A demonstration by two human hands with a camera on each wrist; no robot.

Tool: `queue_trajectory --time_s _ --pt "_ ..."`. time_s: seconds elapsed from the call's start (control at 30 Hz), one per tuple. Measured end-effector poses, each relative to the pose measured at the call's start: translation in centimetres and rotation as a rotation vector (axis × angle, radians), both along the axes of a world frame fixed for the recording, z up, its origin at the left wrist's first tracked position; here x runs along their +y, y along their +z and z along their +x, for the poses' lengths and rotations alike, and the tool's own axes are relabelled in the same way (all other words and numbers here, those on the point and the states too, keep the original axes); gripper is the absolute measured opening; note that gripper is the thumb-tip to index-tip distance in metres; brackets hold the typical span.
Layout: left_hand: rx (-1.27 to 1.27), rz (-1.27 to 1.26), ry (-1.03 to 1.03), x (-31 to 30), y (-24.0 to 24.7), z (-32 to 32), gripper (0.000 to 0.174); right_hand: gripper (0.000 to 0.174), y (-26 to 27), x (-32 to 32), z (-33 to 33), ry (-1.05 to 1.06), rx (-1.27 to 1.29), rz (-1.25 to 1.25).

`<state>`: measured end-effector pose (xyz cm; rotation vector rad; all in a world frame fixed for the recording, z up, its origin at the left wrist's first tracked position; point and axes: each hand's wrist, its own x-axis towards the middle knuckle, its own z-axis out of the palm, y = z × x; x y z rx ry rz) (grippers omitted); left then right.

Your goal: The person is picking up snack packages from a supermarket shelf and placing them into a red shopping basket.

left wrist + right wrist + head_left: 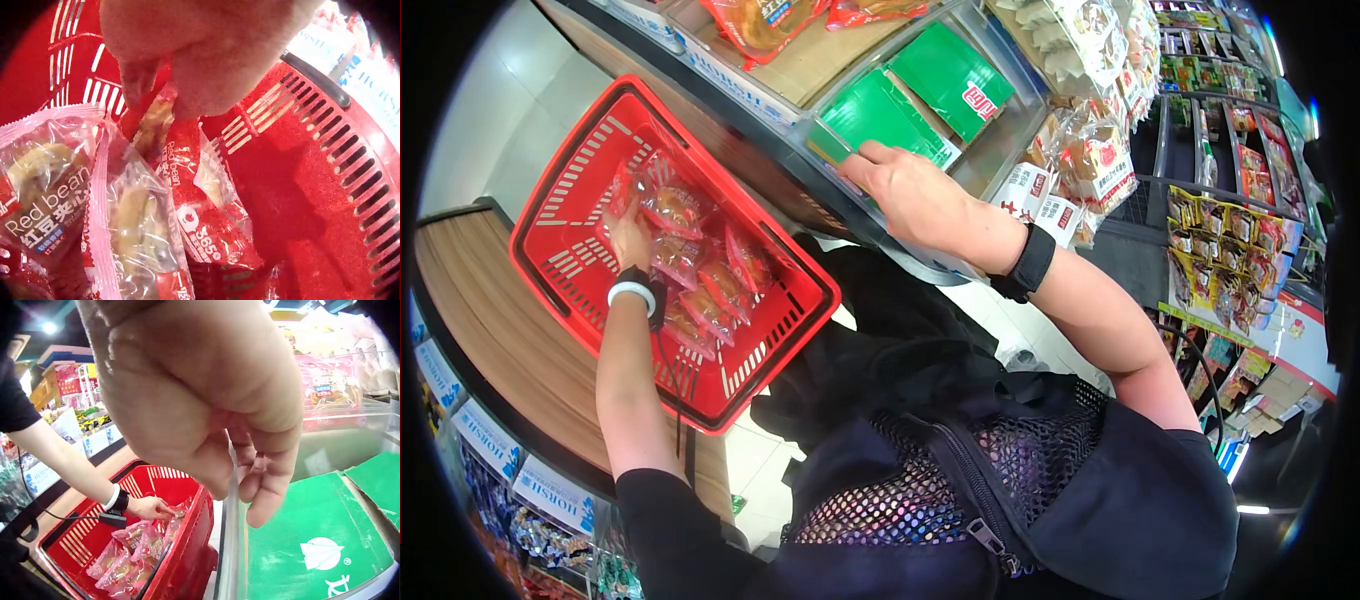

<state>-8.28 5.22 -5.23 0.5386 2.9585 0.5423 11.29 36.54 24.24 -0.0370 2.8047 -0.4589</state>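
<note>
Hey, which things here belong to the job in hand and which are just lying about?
Seems part of the job:
left hand
red bean packets
red basket
right hand
clear bin wall

Probably just lying about:
green cardboard
yellow snack packets
white-labelled bread bags

Head view: we get bright, fairly even light, strong fisheye bending, black corners. A light strip (1270,45) glares at upper right; small print there is unreadable. Left wrist: we see a red cast and grain, glints on the clear wrappers (134,169), shadow across the basket (294,212) right of centre, left hand (206,44) soft up top. Right wrist: ceiling lamp (49,327) flares upper left, upper right washes out.
</note>
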Motion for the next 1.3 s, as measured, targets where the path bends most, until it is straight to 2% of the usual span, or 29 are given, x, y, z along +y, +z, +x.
queue_trajectory --time_s 0.03,0.17,0.2,0.23,0.3,0.37,0.43,0.7,0.77,0.93,1.0,1.1,1.17,1.3 --pt "-0.151 0.042 0.036 -0.2 0.2 -0.1 0.031 0.041 0.1 0.1 0.0 0.004 -0.001 -0.012" --pt "-0.168 -0.060 -0.018 -1.5 0.7 -0.3 0.026 0.042 0.8 -0.1 0.4 0.008 -0.020 -0.004" --pt "-0.032 -0.053 -0.069 -3.1 -1.3 -0.3 0.024 0.030 1.6 -0.7 1.1 -0.019 0.001 0.025" --pt "-0.080 -0.023 -0.034 -3.4 -0.8 0.1 0.022 0.019 2.5 -1.3 2.0 -0.045 0.019 0.055" --pt "-0.186 -0.049 -0.014 -4.6 -0.4 0.5 0.022 0.021 6.3 -2.0 4.6 0.106 0.037 -0.192" --pt "-0.189 -0.049 -0.035 -6.4 -0.7 1.4 0.021 0.029 10.6 -2.5 7.2 0.179 -0.421 -0.783" --pt "-0.206 -0.013 0.013 -6.1 1.3 2.4 0.019 0.040 12.6 -2.8 11.3 0.281 -0.698 -0.948" --pt "-0.216 -0.143 0.032 -6.6 1.0 1.9 0.019 0.045 16.1 -1.0 14.5 0.171 -0.797 -1.027" --pt "-0.197 -0.153 -0.002 -6.9 0.3 1.6 0.020 0.047 16.6 -0.7 15.3 -0.006 -0.878 -1.258" --pt "-0.174 -0.094 -0.043 -6.3 0.8 2.2 0.018 0.049 16.3 -0.4 15.9 0.017 -0.883 -1.262" --pt "-0.125 -0.059 -0.077 -6.2 1.1 2.3 0.022 0.049 16.3 -0.2 15.7 0.059 -0.918 -1.234" --pt "-0.129 -0.060 -0.027 -6.3 0.9 2.5 0.022 0.049 16.3 -0.2 15.5 0.020 -0.951 -1.246" --pt "-0.173 -0.160 0.059 -4.4 4.0 3.4 0.018 0.049 16.0 -0.2 15.7 0.020 -0.944 -1.256" --pt "-0.054 -0.227 0.077 -6.3 1.8 2.8 0.022 0.048 16.0 0.0 15.4 0.005 -0.941 -1.277"
